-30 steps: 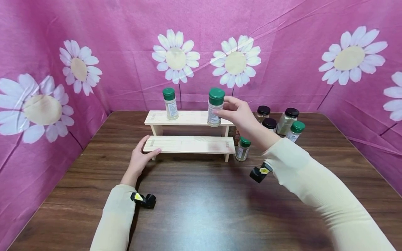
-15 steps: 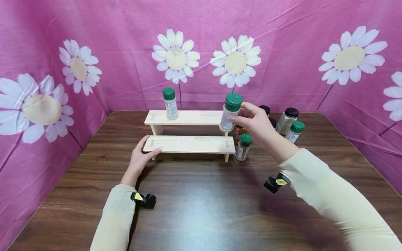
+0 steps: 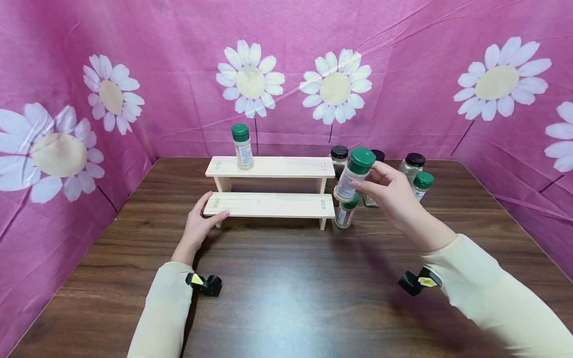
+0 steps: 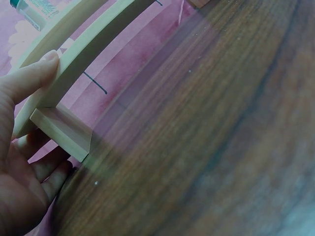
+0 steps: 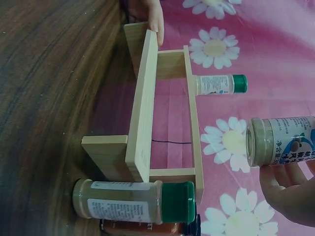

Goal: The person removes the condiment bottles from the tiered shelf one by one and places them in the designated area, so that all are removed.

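My right hand (image 3: pixel 398 201) pinches a spice jar (image 3: pixel 350 179) with a green cap and a white label, held up beside the right end of a two-tier wooden rack (image 3: pixel 268 205). In the right wrist view this jar (image 5: pixel 290 140) is clear of the rack. My left hand (image 3: pixel 199 228) grips the left end of the lower tier. Its thumb (image 4: pixel 39 71) lies over the board and the other fingers are below it. A matching green-capped jar (image 3: pixel 244 153) stands on the upper tier, toward the left.
Another green-capped jar (image 3: pixel 344 217) stands on the wooden table (image 3: pixel 277 288) by the rack's right end, partly under the held jar in the head view. Behind it are black-capped jars (image 3: pixel 339 153), and farther right another green-capped jar (image 3: pixel 422 185). A pink flowered cloth (image 3: pixel 291 30) hangs behind.
My right hand has carried the jar from over the upper tier's right end to the right, lower and toward me. My left hand has stayed on the rack.
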A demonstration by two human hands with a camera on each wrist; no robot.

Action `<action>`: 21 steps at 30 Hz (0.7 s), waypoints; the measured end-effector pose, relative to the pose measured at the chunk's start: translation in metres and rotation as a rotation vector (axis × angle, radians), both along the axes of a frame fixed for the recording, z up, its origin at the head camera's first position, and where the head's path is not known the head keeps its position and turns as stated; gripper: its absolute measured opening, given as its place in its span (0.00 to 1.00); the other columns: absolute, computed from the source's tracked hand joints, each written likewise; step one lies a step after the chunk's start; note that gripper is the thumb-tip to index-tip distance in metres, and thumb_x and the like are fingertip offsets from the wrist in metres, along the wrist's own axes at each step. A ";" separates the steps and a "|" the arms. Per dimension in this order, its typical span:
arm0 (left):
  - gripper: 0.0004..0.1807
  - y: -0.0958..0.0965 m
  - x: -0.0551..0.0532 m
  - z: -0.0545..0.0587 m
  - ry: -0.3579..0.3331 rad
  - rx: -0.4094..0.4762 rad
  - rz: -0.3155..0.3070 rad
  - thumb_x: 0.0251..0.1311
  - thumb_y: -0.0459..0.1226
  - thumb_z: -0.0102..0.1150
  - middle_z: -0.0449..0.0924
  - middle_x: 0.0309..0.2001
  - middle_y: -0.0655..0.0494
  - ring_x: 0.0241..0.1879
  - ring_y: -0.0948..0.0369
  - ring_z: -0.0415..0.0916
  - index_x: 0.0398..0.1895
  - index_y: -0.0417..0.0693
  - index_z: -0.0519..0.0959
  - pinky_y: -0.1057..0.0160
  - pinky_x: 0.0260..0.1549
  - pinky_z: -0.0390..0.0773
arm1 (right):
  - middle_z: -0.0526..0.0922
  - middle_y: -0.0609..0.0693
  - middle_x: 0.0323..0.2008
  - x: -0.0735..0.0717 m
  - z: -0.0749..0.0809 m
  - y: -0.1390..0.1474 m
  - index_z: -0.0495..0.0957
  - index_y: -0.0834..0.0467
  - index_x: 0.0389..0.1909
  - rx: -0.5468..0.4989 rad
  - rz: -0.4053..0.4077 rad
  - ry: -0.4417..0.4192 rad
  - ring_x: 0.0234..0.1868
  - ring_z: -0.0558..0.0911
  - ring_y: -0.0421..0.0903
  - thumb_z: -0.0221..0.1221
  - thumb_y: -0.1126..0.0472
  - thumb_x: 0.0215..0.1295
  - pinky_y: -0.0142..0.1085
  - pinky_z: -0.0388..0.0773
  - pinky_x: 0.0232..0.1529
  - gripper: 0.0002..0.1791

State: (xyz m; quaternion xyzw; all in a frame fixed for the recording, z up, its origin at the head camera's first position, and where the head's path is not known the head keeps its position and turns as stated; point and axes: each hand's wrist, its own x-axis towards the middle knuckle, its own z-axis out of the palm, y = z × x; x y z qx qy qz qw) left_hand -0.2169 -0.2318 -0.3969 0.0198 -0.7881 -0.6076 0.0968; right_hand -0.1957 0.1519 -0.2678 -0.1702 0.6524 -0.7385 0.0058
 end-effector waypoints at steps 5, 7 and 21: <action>0.41 0.001 0.000 0.004 -0.007 -0.005 -0.008 0.44 0.35 0.64 0.60 0.57 0.45 0.55 0.56 0.55 0.62 0.42 0.55 0.59 0.54 0.51 | 0.76 0.48 0.41 0.007 -0.005 0.010 0.73 0.55 0.47 -0.056 0.017 -0.006 0.47 0.70 0.43 0.56 0.72 0.53 0.29 0.67 0.44 0.19; 0.40 0.004 0.004 0.010 -0.014 0.004 -0.012 0.44 0.34 0.64 0.59 0.58 0.44 0.55 0.55 0.54 0.62 0.41 0.55 0.58 0.54 0.51 | 0.77 0.48 0.41 0.009 -0.007 0.014 0.74 0.55 0.46 -0.080 0.019 -0.009 0.46 0.70 0.43 0.55 0.73 0.53 0.29 0.67 0.44 0.19; 0.39 0.008 0.013 0.021 -0.028 0.007 -0.008 0.45 0.32 0.63 0.57 0.58 0.41 0.56 0.53 0.53 0.62 0.39 0.55 0.57 0.55 0.50 | 0.78 0.49 0.39 0.014 -0.023 0.042 0.75 0.58 0.46 -0.186 -0.006 0.006 0.44 0.72 0.42 0.51 0.77 0.54 0.29 0.69 0.41 0.19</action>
